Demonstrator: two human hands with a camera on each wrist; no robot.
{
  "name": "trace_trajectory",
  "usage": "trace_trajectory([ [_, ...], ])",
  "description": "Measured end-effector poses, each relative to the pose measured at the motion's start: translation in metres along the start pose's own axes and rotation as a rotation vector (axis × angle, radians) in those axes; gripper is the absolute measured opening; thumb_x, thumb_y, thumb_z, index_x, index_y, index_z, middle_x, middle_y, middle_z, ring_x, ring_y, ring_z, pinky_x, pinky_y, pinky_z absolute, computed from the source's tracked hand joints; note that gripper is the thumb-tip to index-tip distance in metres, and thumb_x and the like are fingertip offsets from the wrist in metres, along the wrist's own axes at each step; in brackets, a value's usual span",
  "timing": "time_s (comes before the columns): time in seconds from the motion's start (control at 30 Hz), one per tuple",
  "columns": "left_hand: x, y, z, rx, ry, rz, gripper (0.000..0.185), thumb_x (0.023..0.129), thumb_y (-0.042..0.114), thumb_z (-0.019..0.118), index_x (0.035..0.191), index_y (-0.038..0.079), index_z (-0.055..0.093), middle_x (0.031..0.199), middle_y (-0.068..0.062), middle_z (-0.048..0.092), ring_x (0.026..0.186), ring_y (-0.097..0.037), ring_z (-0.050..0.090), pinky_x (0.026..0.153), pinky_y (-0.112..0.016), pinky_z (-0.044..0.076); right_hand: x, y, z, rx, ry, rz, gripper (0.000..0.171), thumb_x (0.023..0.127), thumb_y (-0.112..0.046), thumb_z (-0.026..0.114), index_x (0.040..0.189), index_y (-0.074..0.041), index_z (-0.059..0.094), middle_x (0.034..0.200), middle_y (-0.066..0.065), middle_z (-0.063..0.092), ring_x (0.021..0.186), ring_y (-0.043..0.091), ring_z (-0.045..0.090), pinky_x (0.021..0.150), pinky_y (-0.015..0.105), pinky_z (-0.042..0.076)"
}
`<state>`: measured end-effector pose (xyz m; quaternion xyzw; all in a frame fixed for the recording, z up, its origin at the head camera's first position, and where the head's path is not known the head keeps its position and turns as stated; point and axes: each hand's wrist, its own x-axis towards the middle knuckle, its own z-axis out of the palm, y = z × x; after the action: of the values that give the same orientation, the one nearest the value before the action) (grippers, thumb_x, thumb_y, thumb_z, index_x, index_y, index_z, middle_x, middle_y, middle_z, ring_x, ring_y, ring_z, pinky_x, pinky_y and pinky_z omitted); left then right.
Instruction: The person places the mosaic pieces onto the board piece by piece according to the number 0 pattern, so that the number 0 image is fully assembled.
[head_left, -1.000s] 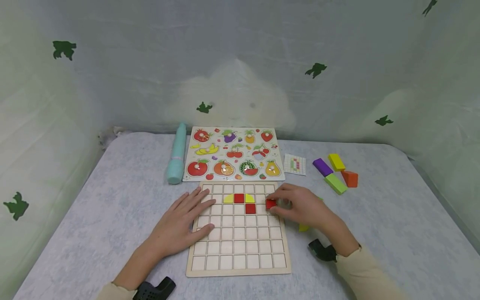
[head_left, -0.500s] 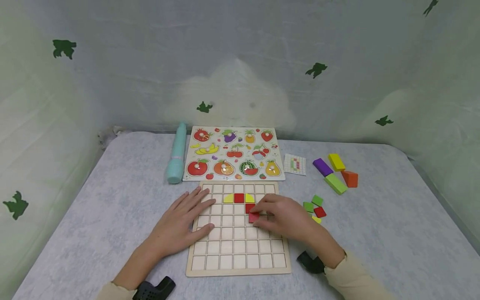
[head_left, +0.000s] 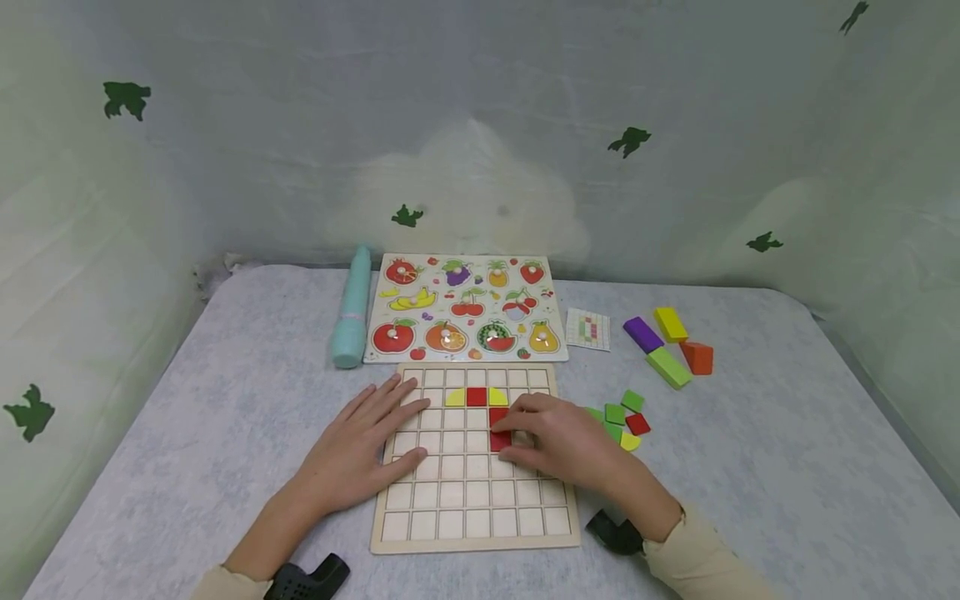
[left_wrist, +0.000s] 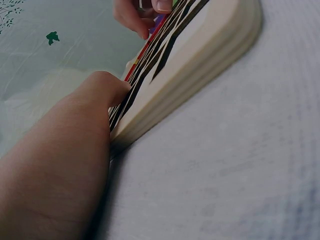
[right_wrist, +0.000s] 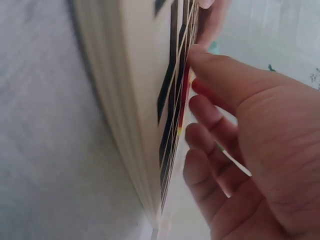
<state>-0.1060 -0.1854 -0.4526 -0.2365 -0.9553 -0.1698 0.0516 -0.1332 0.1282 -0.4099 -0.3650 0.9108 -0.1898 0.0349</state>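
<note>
A wooden grid board [head_left: 476,515] lies at the table's near middle; its edge shows close up in the wrist views [left_wrist: 200,65] [right_wrist: 135,100]. My left hand [head_left: 375,446] [left_wrist: 75,150] rests flat on the board's left part. The right hand [head_left: 543,440] [right_wrist: 240,125] pinches a red square tile [head_left: 498,442] between thumb and fingers, low over a cell just below another red tile [head_left: 497,415]. A third red tile [head_left: 476,397] sits in the second row between two yellow quarter-round pieces [head_left: 454,398].
Loose green, red and yellow tiles [head_left: 622,419] lie right of the board. Beyond it are a fruit puzzle [head_left: 465,307], a teal cylinder [head_left: 352,310], a pattern card [head_left: 587,328] and purple, yellow, green and orange blocks [head_left: 669,343]. Fabric walls close three sides.
My right hand carried the red tile from the board's right edge leftward and down to the cell under the other red tile. The loose tiles it hid now show. The left hand stayed put.
</note>
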Motion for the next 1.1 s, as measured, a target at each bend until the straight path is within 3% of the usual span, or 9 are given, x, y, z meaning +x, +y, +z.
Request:
trace_trajectory([
  [0.3,-0.001,0.001,0.001,-0.005,-0.008,-0.003,0.070,0.093,0.057,0.067,0.152,0.024,0.053,0.168,-0.003,0.035,0.158,-0.027,0.024,0.128,-0.050,0.020,-0.012,0.009,-0.012,0.070,0.022,0.055,0.031,0.089,-0.034,0.083,0.117,-0.022,0.078,0.108,-0.011,0.070,0.092,0.005,0.060,0.078,0.023,0.056],
  [0.57,-0.001,0.001,-0.001,-0.002,-0.004,-0.004,0.070,0.092,0.056,0.067,0.152,0.023,0.053,0.167,-0.004,0.035,0.158,-0.027,0.024,0.128,-0.050,0.020,-0.036,0.037,-0.029,0.094,0.061,0.148,0.032,0.089,-0.030,0.083,0.119,-0.022,0.077,0.110,-0.010,0.070,0.087,0.009,0.059,0.073,0.023,0.054],
  [0.9,-0.001,0.002,0.000,0.004,-0.004,-0.007,0.070,0.092,0.056,0.068,0.152,0.023,0.053,0.168,-0.004,0.035,0.158,-0.028,0.024,0.128,-0.050,0.020,-0.067,0.077,-0.041,0.096,0.130,0.183,0.031,0.087,-0.021,0.084,0.118,-0.018,0.077,0.108,-0.007,0.072,0.080,0.008,0.056,0.067,0.022,0.052],
  [1.1,-0.001,0.002,-0.001,0.001,-0.008,-0.009,0.071,0.092,0.056,0.068,0.153,0.024,0.052,0.168,-0.004,0.034,0.158,-0.028,0.024,0.128,-0.050,0.020,-0.084,0.093,-0.048,0.068,0.118,0.235,0.032,0.087,-0.021,0.085,0.117,-0.019,0.077,0.107,-0.009,0.071,0.081,0.005,0.056,0.066,0.021,0.052],
])
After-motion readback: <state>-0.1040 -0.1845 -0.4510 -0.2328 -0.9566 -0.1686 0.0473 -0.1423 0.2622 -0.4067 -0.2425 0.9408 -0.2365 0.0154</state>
